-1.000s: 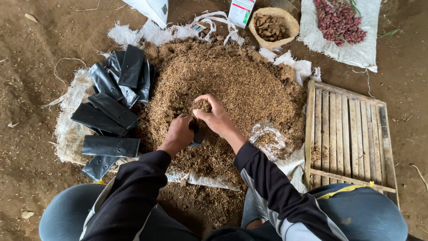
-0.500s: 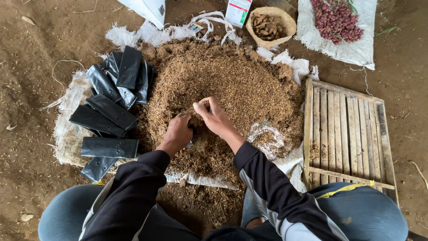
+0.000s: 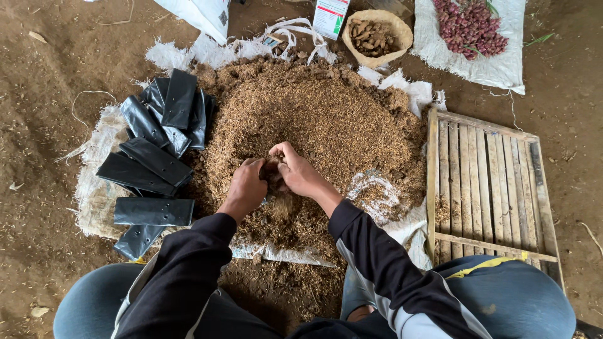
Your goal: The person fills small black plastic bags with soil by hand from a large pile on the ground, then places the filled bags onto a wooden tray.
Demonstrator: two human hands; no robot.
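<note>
- Underneath everything, the heap of brown husk mix (image 3: 326,119) spreads over torn white sacking (image 3: 402,85) on the dirt floor, filling the middle of my view.
- To the right lies a wooden slatted tray (image 3: 487,182), bare but for a little spill at its near-left corner.
- On the left, a stack of flat black plastic bags (image 3: 154,157) fans out, touching the heap's edge.
- At the far side sit a woven basket of brown pieces (image 3: 377,31), a white cloth of red bulbs (image 3: 471,28) and a small white-and-green carton (image 3: 331,16).
- My left hand (image 3: 246,185) and right hand (image 3: 298,172) meet at the near side of the heap. Since 1 second ago my right hand has drawn in from the heap towards the left, so both now close round the same spot; I judge a fresh handful is going in.
- My left fingers curl round something small and dark, likely the mouth of a bag (image 3: 271,176); my right fingers are bunched, half closed on a clump of mix.
- Hidden: that bag is nearly all covered by my hands, so I cannot tell how full it is. My knees cut off the near edge.
</note>
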